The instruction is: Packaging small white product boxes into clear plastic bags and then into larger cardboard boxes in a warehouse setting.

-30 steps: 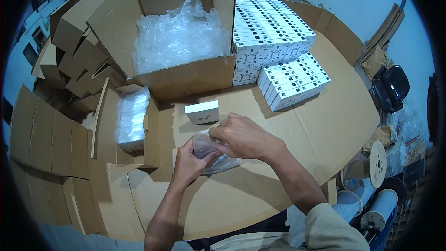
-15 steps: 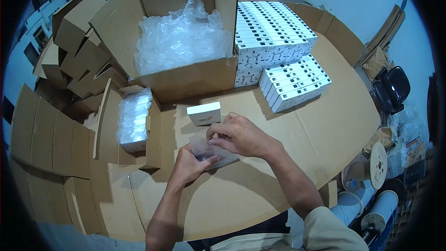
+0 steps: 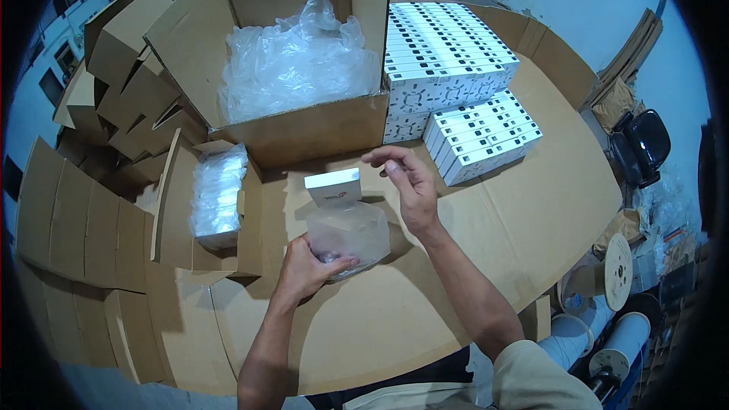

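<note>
Bag [image 3: 351,229], clear and limp, sits at the centre of the frame, pinched near its lower left edge between the thumb and fingers of my left hand [image 3: 307,267]. My right hand [image 3: 410,184] grasps nothing: its fingers are loosely bent and apart, just to the right of a white box [image 3: 332,187]. That box stands on edge on the table [image 3: 486,250], just beyond the bag; whether the 2 touch, I cannot tell, nor whether the bag's mouth is parted.

As I judge it, the left pinch should be firm but confined to 1 edge, so the thin film is not bunched or folded shut. My right fingers would do best to take the box squarely by its 2 narrow ends, without tipping it or denting the broad faces. Film this light probably clings, so I should watch that no corner snags it.

At the left of the frame, a small carton [image 3: 252,231] holds wrapped packs [image 3: 216,190]. At upper centre, a big carton [image 3: 304,135] holds a heap of bags [image 3: 292,68]; to its right stand stacked boxes [image 3: 448,45].
</note>
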Available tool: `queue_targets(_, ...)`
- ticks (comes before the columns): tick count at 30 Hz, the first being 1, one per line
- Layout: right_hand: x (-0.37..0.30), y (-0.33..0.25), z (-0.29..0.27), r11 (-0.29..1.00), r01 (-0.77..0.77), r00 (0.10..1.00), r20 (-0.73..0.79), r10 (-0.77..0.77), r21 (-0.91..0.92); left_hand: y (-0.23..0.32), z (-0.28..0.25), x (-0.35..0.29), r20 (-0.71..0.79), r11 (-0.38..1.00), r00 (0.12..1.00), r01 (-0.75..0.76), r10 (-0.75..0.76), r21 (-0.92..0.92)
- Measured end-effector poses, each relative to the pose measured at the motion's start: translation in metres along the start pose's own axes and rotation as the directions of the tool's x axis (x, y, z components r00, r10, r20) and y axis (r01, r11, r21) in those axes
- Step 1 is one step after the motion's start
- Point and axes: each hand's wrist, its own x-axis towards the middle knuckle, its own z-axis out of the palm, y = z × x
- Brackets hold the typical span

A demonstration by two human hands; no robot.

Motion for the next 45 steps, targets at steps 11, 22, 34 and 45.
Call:
queue_targets(11,-0.004,0.045,-0.007,0.993,-0.115,0.966,0.228,0.121,-0.039,0.012,-0.006,0.002,-0.023,0.999,0.999,0.037,-0.038,-0.039)
queue_targets(22,-0.003,0.029,-0.032,0.974,-0.211,0.963,0.154,0.222,-0.084,0.003,-0.009,0.002,-0.020,0.998,0.999,0.033,-0.034,-0.060)
queue_targets(34,-0.009,0.032,-0.010,0.919,-0.119,0.973,-0.138,0.183,0.375,0.004,-0.012,0.002,0.043,0.998,0.998,0.037,-0.035,-0.043)
queue_targets(45,-0.015,0.037,-0.005,0.883,-0.190,0.965,-0.084,0.248,0.429,0.004,-0.015,0.003,0.057,0.998,0.996,0.065,-0.064,-0.027)
